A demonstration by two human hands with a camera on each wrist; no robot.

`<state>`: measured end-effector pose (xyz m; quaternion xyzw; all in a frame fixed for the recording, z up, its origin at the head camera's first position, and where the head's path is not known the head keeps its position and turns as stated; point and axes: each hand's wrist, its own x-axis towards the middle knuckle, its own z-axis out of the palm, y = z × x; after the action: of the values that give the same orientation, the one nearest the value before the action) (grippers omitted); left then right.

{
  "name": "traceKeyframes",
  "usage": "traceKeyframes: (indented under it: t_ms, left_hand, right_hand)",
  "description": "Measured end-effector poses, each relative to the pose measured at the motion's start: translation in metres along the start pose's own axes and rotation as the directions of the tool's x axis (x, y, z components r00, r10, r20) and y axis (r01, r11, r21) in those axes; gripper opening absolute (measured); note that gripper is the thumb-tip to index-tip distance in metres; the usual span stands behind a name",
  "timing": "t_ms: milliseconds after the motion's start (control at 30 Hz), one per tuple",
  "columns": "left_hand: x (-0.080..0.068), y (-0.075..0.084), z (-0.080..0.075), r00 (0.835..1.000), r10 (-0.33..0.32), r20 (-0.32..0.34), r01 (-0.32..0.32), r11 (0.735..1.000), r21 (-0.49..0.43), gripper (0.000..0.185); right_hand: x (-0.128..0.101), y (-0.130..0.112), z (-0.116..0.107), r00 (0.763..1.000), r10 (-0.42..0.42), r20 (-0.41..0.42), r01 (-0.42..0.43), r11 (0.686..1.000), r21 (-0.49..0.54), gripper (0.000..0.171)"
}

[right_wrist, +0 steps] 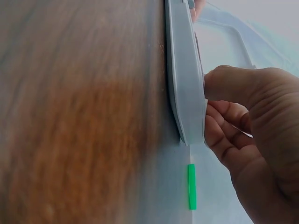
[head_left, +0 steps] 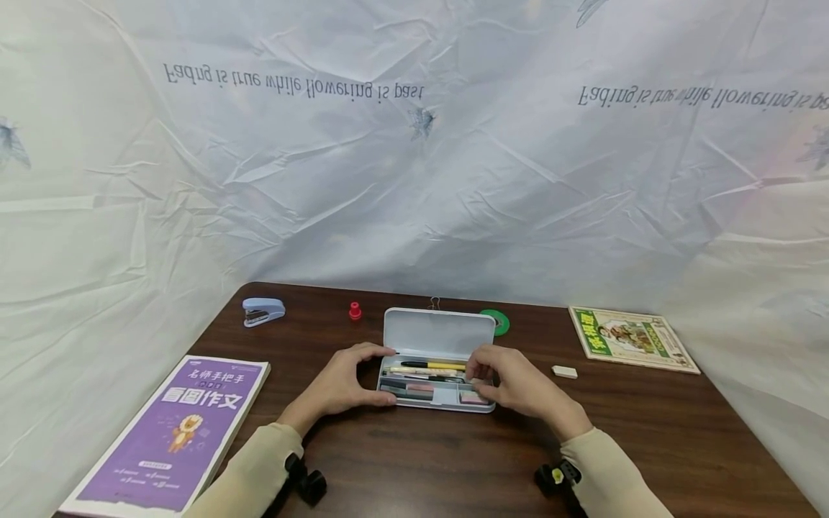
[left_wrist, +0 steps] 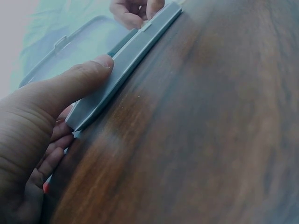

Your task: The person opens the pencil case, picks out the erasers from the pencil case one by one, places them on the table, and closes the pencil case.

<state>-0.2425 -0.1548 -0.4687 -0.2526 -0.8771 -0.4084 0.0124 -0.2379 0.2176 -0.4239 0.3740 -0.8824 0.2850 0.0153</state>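
A pale grey-blue pencil case [head_left: 439,335] lies on the table with its lid raised. Inside are a yellow-barrelled pen [head_left: 437,365], several other slim writing tools and a pinkish block [head_left: 473,398] in the right compartment. My left hand [head_left: 342,381] grips the case's left end, thumb along the front wall [left_wrist: 133,58] in the left wrist view, fingers round the far side. At the right end, my right hand [head_left: 518,378] reaches into the case with bent fingers. In the right wrist view the case wall [right_wrist: 188,79] hides those fingertips, so I cannot tell whether they pinch anything.
A purple book [head_left: 171,432] lies left and a green-covered book [head_left: 631,339] at right. A white eraser [head_left: 565,372] sits right of the case. Behind stand a blue stapler [head_left: 264,311], a small red object [head_left: 355,311], a wire clip [head_left: 435,303] and a green disc [head_left: 500,321].
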Motion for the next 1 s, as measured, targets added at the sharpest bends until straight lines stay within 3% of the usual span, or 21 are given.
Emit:
traceKeyframes:
  t_ms: [167, 400, 533, 800, 1000]
  left_hand:
    - [0.0, 0.001, 0.0, 1.0, -0.001, 0.001, 0.001, 1.0, 0.002, 0.08]
    - [0.001, 0.0, 0.0, 1.0, 0.002, -0.003, -0.002, 1.0, 0.006, 0.079]
    - [0.0, 0.0, 0.001, 1.0, 0.0, -0.003, 0.0, 1.0, 0.008, 0.08]
    - [-0.001, -0.001, 0.0, 1.0, 0.011, -0.004, -0.011, 1.0, 0.002, 0.08]
    - [0.0, -0.002, 0.002, 1.0, 0.025, -0.001, -0.025, 1.0, 0.014, 0.08]
  right_hand:
    - [0.001, 0.0, 0.0, 1.0, 0.005, -0.014, -0.005, 1.0, -0.006, 0.022]
    - [-0.001, 0.001, 0.002, 0.996, 0.085, -0.031, -0.083, 0.996, 0.038, 0.019]
    - [-0.002, 0.0, -0.002, 0.993, 0.083, -0.084, -0.078, 0.995, 0.062, 0.019]
    - [-0.017, 0.002, -0.042, 0.959, 0.046, -0.28, -0.046, 0.999, 0.007, 0.03]
    - [-0.044, 0.016, -0.07, 0.937, 0.043, -0.348, -0.088, 0.99, -0.113, 0.032]
